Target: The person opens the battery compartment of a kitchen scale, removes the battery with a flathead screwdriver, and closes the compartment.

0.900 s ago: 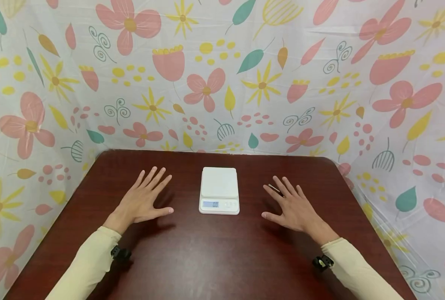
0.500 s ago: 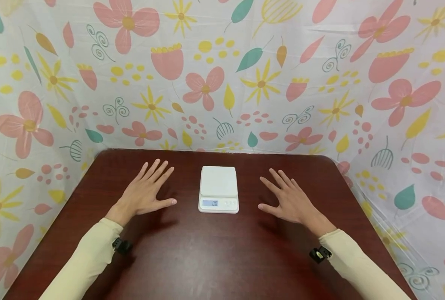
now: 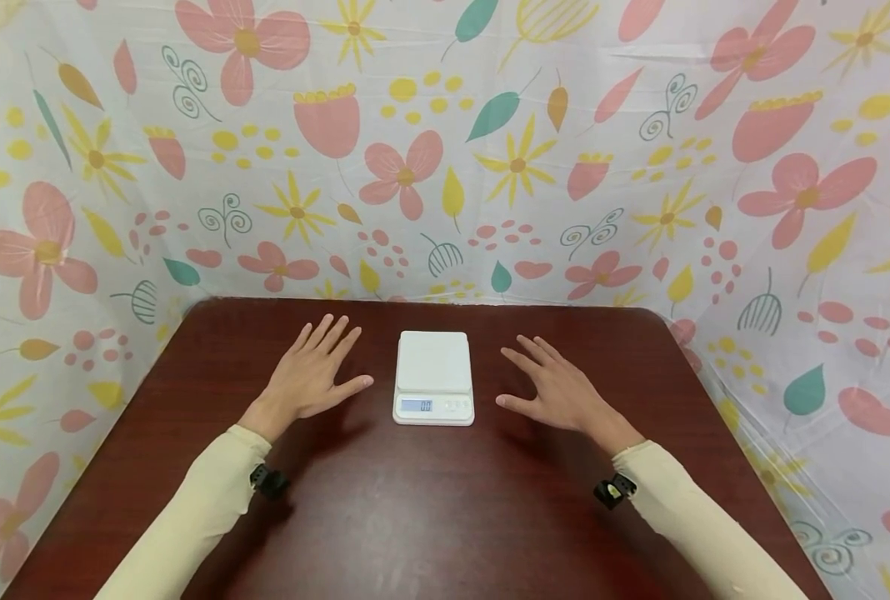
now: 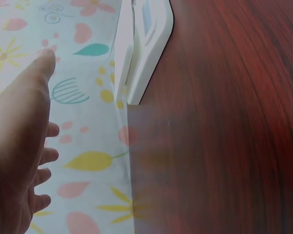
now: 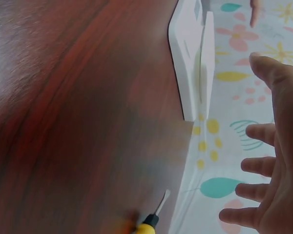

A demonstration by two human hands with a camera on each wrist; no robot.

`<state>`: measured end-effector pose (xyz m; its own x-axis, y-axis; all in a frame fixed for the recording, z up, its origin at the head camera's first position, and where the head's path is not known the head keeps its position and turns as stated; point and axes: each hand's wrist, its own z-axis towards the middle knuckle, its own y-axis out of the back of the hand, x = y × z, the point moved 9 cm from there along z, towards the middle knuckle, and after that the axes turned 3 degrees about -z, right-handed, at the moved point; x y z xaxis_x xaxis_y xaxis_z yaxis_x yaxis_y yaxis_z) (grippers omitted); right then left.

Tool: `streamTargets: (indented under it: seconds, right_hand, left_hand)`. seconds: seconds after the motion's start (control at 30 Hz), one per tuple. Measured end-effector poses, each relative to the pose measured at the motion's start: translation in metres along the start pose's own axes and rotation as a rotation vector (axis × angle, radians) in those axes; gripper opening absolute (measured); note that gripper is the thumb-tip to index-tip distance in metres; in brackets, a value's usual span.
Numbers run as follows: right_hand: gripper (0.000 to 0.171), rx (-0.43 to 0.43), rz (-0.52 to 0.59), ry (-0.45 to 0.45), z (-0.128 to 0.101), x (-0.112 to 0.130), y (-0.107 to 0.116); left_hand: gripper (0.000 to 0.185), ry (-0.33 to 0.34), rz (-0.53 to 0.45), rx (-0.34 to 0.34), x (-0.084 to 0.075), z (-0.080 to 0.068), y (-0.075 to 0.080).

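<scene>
Since the earlier frame, both hands have been drawn inward toward the white scale (image 3: 433, 378), seen centred on the dark table (image 3: 430, 517), display lit. Left hand (image 3: 317, 375) and right hand (image 3: 553, 390) are spread flat, holding nothing. From the right wrist, a yellow-handled tool (image 5: 151, 219) is seen beside the table's edge.
</scene>
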<state>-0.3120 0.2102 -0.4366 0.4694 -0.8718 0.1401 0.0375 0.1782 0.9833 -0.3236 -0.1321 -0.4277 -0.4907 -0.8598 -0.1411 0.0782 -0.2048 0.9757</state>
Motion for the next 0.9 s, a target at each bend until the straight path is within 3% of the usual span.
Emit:
streamTargets:
  seconds: [0.23,0.47,0.9]
  right_hand:
    - [0.086,0.013,0.033,-0.034,0.015,0.002,-0.007]
    - [0.074,-0.004,0.063,-0.041,0.032,0.006,-0.015]
    - [0.049,0.045,0.211,-0.151,0.053,0.006,-0.040]
  left_hand:
    - [0.086,0.045,-0.049,0.018,-0.006,0.011,-0.012]
    - [0.079,0.066,-0.086,-0.024,-0.008,0.020,-0.020]
    - [0.086,0.224,-0.286,0.003,-0.013,0.035,-0.044]
